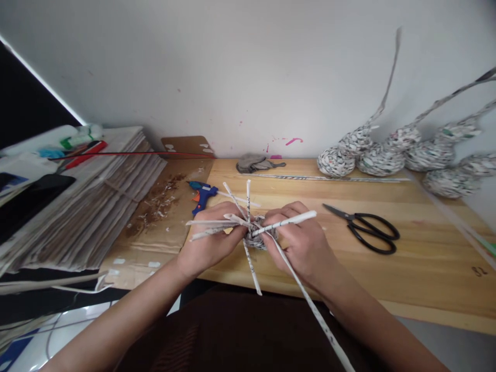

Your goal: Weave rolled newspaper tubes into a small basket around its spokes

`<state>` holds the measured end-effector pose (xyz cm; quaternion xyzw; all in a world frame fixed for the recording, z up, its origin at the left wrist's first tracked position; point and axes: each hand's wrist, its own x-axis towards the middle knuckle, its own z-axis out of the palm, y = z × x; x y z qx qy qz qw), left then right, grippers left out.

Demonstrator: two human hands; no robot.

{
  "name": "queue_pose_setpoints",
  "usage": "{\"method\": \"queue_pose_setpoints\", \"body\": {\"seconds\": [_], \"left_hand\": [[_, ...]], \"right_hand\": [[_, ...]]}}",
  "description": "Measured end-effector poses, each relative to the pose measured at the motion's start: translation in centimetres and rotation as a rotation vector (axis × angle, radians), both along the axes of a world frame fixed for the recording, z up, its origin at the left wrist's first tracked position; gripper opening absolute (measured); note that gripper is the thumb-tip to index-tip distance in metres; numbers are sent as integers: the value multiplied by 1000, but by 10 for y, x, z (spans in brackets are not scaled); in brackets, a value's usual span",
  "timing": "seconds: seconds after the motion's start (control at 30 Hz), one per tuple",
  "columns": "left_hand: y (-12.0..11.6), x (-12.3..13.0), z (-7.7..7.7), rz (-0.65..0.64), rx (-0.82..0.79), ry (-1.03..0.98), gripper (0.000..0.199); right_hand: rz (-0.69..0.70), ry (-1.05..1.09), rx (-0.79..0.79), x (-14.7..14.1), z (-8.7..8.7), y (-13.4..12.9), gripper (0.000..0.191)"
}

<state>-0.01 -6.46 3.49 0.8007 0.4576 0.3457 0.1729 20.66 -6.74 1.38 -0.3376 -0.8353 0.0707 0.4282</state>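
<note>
Between my hands, over the front of the table, is a small woven paper piece [259, 241] with several rolled paper tubes [251, 263] sticking out around it. My left hand [211, 240] is closed on its left side, thumb toward the middle, with tubes passing over the fingers. On the right side my right hand [298, 237] grips the weaving with bent fingers. One long paper tube [310, 299] runs from the weaving under my right palm toward the lower right. Parts of the woven body are hidden by my fingers.
Black-handled scissors [368, 230] lie at right. A blue glue gun [203, 195] rests near the cardboard [155, 243]. Stacked paper [112, 201] stands at left. Several woven gourd shapes [382, 157] line the wall, with a grey cloth [256, 163] and thin rods [329, 179] behind.
</note>
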Motion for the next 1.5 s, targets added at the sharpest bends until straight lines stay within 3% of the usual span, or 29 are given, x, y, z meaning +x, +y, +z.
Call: {"method": "queue_pose_setpoints", "body": {"seconds": [0.3,0.47,0.63,0.8,0.9,1.03,1.1,1.2,1.37,1.5], "left_hand": [[7,4,9,-63,22,38,10],[10,4,12,-48,-95,-8,13],[13,3,10,-40,-166,-77,18],[22,1,14,-180,-361,-115,21],[26,0,15,-190,-427,-156,18],[27,0,8,-86,-410,-216,11],[25,0,3,-56,-407,-236,11],[22,1,-2,-19,-389,-289,11],[14,5,-9,5,-302,-380,7],[15,5,-10,-24,-286,-344,13]], "right_hand": [[13,-16,102,0,-3,1,9],[12,-59,180,0,-2,2,14],[23,-107,161,1,-3,3,15],[49,-147,169,2,-7,5,17],[-89,-125,244,1,-7,4,14],[-360,-56,342,-2,-6,2,9],[-304,-23,252,-4,-7,2,10],[-150,119,-33,-7,-12,3,12],[-95,440,-523,-14,-19,5,9],[-69,524,-615,-17,-23,6,12]]}}
